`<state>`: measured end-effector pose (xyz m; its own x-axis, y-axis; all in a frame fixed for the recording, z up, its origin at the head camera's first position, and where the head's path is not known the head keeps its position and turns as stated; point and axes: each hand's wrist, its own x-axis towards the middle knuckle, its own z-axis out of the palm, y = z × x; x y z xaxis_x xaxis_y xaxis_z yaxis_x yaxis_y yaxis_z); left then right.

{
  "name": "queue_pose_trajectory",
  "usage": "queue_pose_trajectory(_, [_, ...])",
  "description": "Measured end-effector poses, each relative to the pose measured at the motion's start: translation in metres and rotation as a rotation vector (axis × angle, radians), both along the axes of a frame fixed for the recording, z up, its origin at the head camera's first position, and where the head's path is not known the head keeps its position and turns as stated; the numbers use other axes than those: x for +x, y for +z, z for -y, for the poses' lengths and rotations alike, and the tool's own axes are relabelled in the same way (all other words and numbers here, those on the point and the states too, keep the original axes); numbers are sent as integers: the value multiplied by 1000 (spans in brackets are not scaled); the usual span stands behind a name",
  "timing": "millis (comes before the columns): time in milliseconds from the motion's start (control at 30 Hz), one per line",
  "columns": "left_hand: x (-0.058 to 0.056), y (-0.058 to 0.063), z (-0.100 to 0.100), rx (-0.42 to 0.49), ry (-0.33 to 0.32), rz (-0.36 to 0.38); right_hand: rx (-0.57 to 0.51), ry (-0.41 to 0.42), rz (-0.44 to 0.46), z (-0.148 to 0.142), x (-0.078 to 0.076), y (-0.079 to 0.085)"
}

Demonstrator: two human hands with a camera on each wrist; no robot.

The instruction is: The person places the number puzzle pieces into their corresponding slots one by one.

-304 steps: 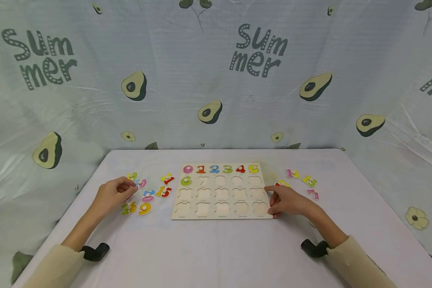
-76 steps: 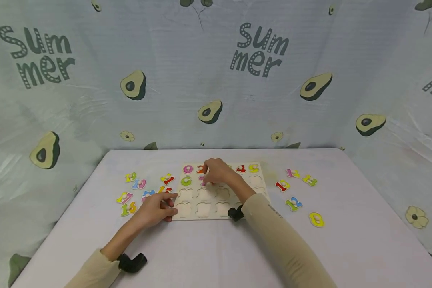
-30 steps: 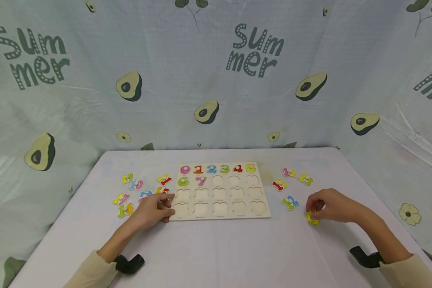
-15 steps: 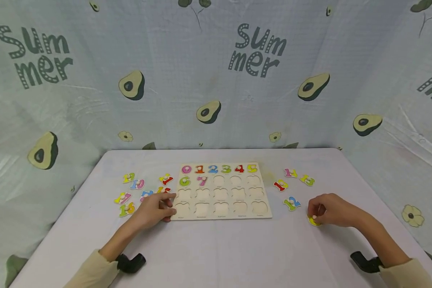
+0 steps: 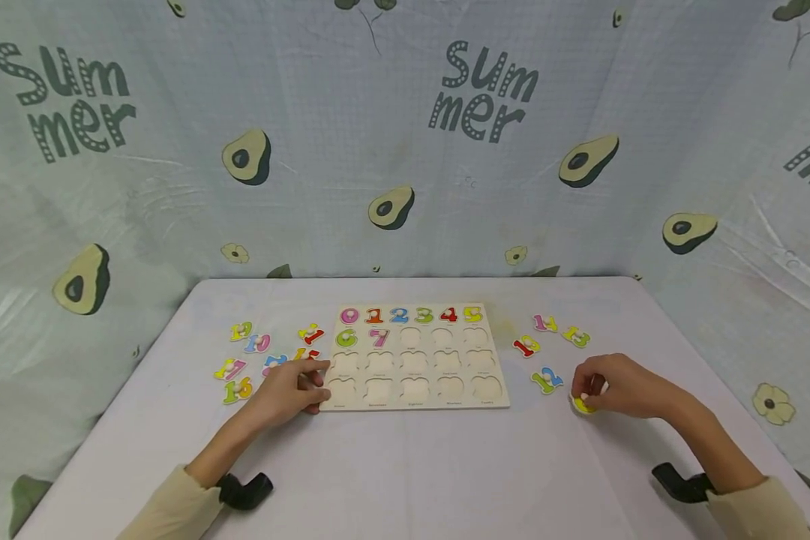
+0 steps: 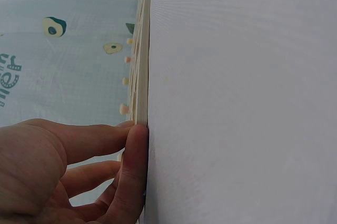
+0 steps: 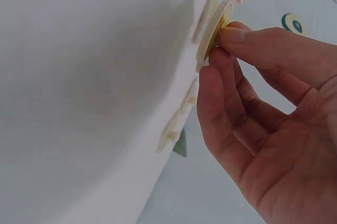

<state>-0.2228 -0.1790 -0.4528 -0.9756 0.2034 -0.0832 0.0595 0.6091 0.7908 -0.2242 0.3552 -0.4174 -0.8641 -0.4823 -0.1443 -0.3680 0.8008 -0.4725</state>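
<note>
In the head view a wooden number puzzle board [image 5: 415, 388] lies mid-table, with coloured numbers 0 to 7 set in its upper rows and bare recesses below. My left hand [image 5: 289, 391] grips the board's lower left edge; the left wrist view shows a finger [image 6: 136, 155] against the board's side. At the right, my right hand [image 5: 624, 388] pinches a yellow rounded number piece [image 5: 583, 406] between thumb and fingertips. The right wrist view shows this piece [image 7: 216, 33] tilted, its knob side toward the thumb; the fingers hide much of its shape.
Right of the board lie loose pieces: a 12 [image 5: 547, 380], a red and yellow piece [image 5: 526, 346], a pink and yellow piece [image 5: 544, 323] and a 13 [image 5: 576, 337]. Several more, including a 16 [image 5: 238, 390], lie left, partly behind my left hand. A patterned cloth [image 5: 310, 225] hangs behind.
A pink 7 has gone into the board. My left hand has moved from the left pieces to the board's edge. My right hand has left the board and taken hold of the yellow piece.
</note>
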Motion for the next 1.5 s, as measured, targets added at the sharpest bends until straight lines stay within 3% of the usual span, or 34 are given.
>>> queue_pose_trajectory(667, [0, 4, 2, -11, 0, -4, -64, 95, -143, 61, -29, 48])
queue_pose_trajectory(1133, [0, 1, 3, -7, 6, 8, -116, 138, -155, 132, -53, 72])
queue_pose_trajectory(1500, [0, 2, 0, -4, 4, 5, -182, 53, -109, 182, -77, 75])
